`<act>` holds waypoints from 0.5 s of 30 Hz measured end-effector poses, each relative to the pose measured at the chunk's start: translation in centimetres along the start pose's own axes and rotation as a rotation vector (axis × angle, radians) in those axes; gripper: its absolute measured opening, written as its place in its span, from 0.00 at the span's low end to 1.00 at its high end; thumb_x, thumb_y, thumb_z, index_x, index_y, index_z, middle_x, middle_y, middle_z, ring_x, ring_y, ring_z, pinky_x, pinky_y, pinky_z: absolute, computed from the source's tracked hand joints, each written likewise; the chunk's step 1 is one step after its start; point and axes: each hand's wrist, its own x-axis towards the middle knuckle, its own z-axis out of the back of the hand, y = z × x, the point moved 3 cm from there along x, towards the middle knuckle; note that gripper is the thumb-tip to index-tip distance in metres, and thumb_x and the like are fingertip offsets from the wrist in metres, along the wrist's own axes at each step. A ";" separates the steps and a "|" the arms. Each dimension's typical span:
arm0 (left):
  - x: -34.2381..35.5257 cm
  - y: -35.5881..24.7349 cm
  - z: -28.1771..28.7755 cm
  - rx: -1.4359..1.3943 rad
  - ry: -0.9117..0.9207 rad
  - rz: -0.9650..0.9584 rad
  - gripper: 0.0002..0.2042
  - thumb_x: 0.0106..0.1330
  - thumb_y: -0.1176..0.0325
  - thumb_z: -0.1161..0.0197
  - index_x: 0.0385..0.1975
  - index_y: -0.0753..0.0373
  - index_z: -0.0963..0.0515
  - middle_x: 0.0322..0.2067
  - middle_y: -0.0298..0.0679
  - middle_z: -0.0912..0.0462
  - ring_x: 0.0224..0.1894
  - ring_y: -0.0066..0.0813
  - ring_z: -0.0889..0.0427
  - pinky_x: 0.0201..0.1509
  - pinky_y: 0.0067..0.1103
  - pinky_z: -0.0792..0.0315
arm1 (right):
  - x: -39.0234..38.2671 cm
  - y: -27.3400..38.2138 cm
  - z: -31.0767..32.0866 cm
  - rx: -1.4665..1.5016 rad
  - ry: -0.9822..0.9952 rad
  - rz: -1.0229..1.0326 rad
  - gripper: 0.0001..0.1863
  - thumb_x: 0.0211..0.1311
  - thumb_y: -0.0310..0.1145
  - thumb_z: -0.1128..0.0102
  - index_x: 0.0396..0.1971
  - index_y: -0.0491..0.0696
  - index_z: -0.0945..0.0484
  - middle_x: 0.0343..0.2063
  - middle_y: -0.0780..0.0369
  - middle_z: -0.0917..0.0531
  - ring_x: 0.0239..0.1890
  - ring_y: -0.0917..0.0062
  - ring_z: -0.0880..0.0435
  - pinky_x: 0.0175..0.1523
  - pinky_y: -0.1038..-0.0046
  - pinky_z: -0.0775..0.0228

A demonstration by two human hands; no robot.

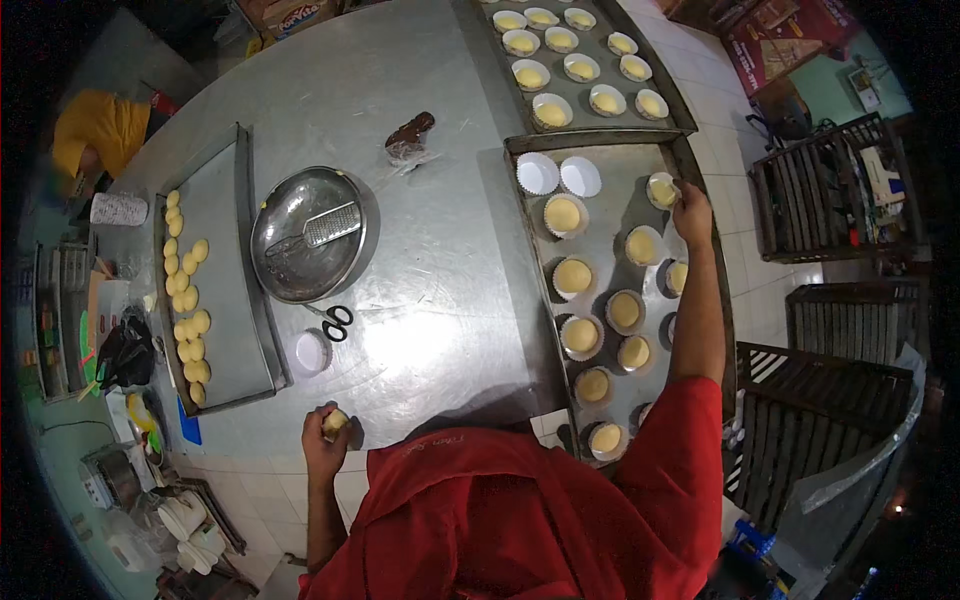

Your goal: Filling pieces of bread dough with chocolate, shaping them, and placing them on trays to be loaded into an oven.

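Note:
My left hand [322, 455] is closed around a pale yellow dough ball [335, 421] at the table's near edge. At the far right, the fingers of my right hand [692, 212] are closed at the rim of a white paper baking cup [660, 181] with dough in it. This cup is on a metal baking tray [625, 162], among several other cups with round dough pieces [573, 276]. Two paper cups [538, 174] at that tray's far left hold nothing. On the left, another tray [222, 300] bears a line of dough balls [190, 328].
Between the trays, a steel table [440, 260] carries a round metal pan [262, 275] with a grater [332, 225] and a whisk, black-handled scissors [338, 323], a stack of paper cups [311, 352] and a brown lump in plastic [410, 140]. Another filled tray [590, 30] lies beyond. A person in yellow [100, 130] is at far left.

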 end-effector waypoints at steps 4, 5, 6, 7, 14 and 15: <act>-0.4 -1.3 -0.1 0.108 -0.012 -0.030 0.17 0.51 0.77 0.36 0.42 0.65 0.27 0.40 0.44 0.24 0.44 0.38 0.25 0.48 0.27 0.31 | -1.4 2.4 -0.3 -0.376 0.049 0.056 0.21 0.47 0.27 0.48 0.44 0.55 0.23 0.44 0.61 0.23 0.52 0.59 0.29 0.53 0.58 0.36; -0.7 -1.4 0.0 0.119 -0.036 -0.055 0.15 0.53 0.75 0.38 0.42 0.66 0.27 0.40 0.44 0.24 0.45 0.38 0.26 0.49 0.27 0.31 | -1.6 2.7 -0.7 -0.416 0.089 0.008 0.22 0.48 0.27 0.49 0.47 0.58 0.24 0.48 0.64 0.24 0.54 0.60 0.32 0.54 0.54 0.38; -1.0 -1.4 0.0 0.121 -0.045 -0.053 0.15 0.53 0.75 0.38 0.42 0.66 0.27 0.40 0.44 0.24 0.45 0.38 0.26 0.49 0.27 0.31 | -1.7 3.0 -1.0 -0.410 0.087 0.015 0.22 0.48 0.27 0.49 0.47 0.58 0.24 0.48 0.64 0.24 0.54 0.60 0.32 0.54 0.54 0.38; -1.3 -1.5 0.0 0.153 -0.078 -0.074 0.15 0.54 0.75 0.38 0.43 0.65 0.27 0.40 0.44 0.24 0.46 0.38 0.26 0.49 0.27 0.32 | -1.8 3.1 -1.5 -0.461 0.087 0.000 0.24 0.48 0.27 0.49 0.49 0.60 0.25 0.51 0.66 0.26 0.56 0.60 0.34 0.53 0.51 0.39; -2.1 -0.1 -0.4 -0.067 -0.131 0.199 0.21 0.48 0.75 0.35 0.45 0.64 0.27 0.39 0.44 0.23 0.43 0.42 0.26 0.47 0.30 0.31 | -0.6 2.2 -1.4 -0.402 0.071 -0.004 0.26 0.45 0.26 0.47 0.49 0.60 0.26 0.51 0.66 0.27 0.54 0.58 0.34 0.51 0.47 0.39; -2.3 0.3 -0.5 -0.156 -0.167 0.258 0.20 0.48 0.74 0.34 0.44 0.65 0.26 0.38 0.45 0.23 0.41 0.42 0.25 0.43 0.30 0.29 | -0.7 2.9 -1.3 -0.395 0.075 0.003 0.26 0.45 0.26 0.47 0.49 0.60 0.26 0.51 0.66 0.27 0.54 0.58 0.34 0.51 0.47 0.39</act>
